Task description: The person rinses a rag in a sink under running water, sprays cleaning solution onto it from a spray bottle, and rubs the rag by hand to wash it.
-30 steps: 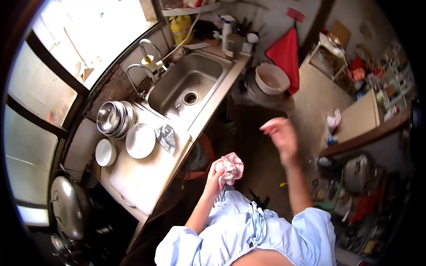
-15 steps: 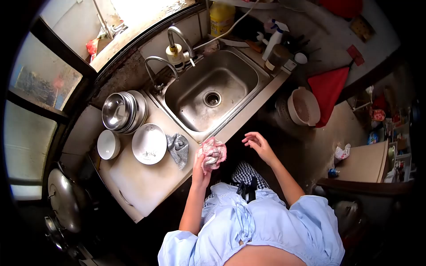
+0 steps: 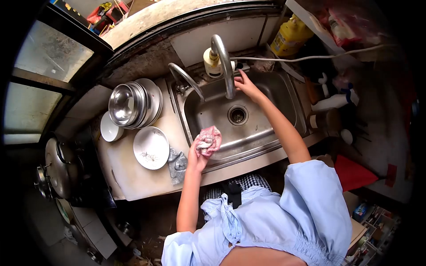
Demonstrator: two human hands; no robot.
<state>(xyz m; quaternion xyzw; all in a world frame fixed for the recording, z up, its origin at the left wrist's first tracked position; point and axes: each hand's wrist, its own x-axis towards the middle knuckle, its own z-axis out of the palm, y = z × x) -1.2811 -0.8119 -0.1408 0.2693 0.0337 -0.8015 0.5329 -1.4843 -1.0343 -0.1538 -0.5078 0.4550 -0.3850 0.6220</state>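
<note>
A crumpled pink-and-white cloth (image 3: pixel 209 141) is gripped in my left hand (image 3: pixel 196 160), held over the front left edge of the sink (image 3: pixel 262 146). My right hand (image 3: pixel 246 85) reaches across the basin to the back, its fingers stretched and apart. Its fingertips are beside the lever of the tall faucet (image 3: pixel 222 53), partly behind the curved spout; whether they touch the lever I cannot tell. A shorter curved tap (image 3: pixel 188 80) stands to the left. Near my left hand, a grey cloth (image 3: pixel 177 167) lies on the counter (image 3: pixel 128 181).
Stacked metal bowls (image 3: pixel 123 105), a white bowl (image 3: pixel 110 128) and a wider white patterned bowl (image 3: pixel 151 148) stand left of the sink. A yellow jug (image 3: pixel 290 36) is at the back right. A white cable (image 3: pixel 310 57) runs behind the basin. A lidded pot (image 3: pixel 60 168) sits far left.
My right hand has moved from in front of the counter across the sink to the faucet. The left hand, still holding the pink cloth, is now over the sink's edge. The view has shifted.
</note>
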